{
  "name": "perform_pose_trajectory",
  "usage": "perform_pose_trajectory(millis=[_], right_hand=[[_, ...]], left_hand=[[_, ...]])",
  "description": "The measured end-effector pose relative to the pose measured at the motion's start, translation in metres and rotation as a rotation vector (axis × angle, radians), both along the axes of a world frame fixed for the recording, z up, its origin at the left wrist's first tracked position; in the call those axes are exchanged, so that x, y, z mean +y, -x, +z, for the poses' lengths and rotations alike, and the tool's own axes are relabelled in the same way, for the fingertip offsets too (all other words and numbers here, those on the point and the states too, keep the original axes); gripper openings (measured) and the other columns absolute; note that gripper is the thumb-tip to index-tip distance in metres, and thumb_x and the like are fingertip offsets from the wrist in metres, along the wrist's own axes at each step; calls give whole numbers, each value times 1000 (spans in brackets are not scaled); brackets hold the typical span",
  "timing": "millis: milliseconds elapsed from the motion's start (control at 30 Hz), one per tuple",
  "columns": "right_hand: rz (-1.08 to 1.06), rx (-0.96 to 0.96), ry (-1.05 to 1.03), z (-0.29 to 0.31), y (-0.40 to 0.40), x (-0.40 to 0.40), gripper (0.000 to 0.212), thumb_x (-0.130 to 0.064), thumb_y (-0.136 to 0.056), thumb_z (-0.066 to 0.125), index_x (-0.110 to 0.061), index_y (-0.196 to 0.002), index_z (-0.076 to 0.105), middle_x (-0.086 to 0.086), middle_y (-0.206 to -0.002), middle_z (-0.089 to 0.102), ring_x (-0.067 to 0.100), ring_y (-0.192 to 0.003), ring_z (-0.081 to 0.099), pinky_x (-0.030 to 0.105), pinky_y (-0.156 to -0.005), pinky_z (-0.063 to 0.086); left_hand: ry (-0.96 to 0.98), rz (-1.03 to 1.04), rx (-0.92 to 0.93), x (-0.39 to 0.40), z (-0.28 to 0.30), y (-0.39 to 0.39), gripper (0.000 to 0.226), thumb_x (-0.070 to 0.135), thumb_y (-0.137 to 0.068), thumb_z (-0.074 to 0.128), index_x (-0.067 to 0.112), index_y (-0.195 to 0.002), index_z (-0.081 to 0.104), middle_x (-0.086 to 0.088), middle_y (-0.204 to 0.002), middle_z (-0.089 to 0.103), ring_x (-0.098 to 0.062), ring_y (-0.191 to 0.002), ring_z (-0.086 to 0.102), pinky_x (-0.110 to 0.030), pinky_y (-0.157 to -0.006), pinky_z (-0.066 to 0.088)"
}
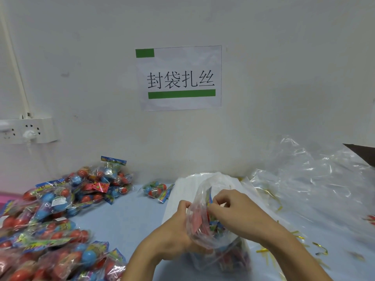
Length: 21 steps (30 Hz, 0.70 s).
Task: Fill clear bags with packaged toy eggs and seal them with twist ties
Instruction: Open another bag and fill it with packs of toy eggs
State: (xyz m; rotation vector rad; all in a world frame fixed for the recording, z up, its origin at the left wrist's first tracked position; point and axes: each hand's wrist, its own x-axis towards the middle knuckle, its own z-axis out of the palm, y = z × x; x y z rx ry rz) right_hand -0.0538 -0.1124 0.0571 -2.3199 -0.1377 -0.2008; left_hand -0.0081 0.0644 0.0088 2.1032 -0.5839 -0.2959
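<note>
Clear bag (211,230): sits on the pale blue table (129,216), right in front of the person, already loaded with packaged toy eggs, its neck gathered between both hands.
Left hand (176,230): curled round the bag's left side, fingers wrapped into the plastic just below the opening, thumb up against the gathered neck.
Right hand (233,211): over the bag's mouth, fingers bent tight and pinching the bunched plastic at the top; fingertips sit on the neck itself, touching the film.
Between the hands: the two grips meet on the neck, knuckles near each other, the bag's filled belly hanging below and resting on the table.
Twist tie in the fingers: cannot tell, the pinch hides it.
Egg packs (50,216): big loose heap at the left, red and blue eggs in printed wrappers, well apart from the hands.
Single pack (157,190): lies alone behind the bag, toward the wall.
Gold twist ties (320,249): scattered on the right, near the right forearm.
Empty bags (314,179): crumpled clear pile at the far right.
Wall sign (179,78): white sheet with green bars, straight ahead.
Power strip (28,130): on the wall, left, one plug in.
</note>
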Motion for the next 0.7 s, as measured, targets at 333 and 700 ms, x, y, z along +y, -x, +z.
perform_pose_trajectory(millis=[333,700], right_hand=[[65,-16,244,-6,0,0,35,-28,-93,48,-17,-60,40,-1,-54,41,13,-57,35,25,-57,27],[158,91,182,-4,0,-10,39,-14,-97,45,-35,-67,60,-16,-62,66,4,-58,54,18,-58,45]], left_hand=[[61,-49,-30,-3,-3,1,94,44,-53,89,33,-129,34,20,-112,59,1,-103,63,-28,-96,53],[109,-18,-130,-8,-7,1,105,35,-52,93,41,-138,33,9,-127,60,-15,-121,59,-43,-100,51]])
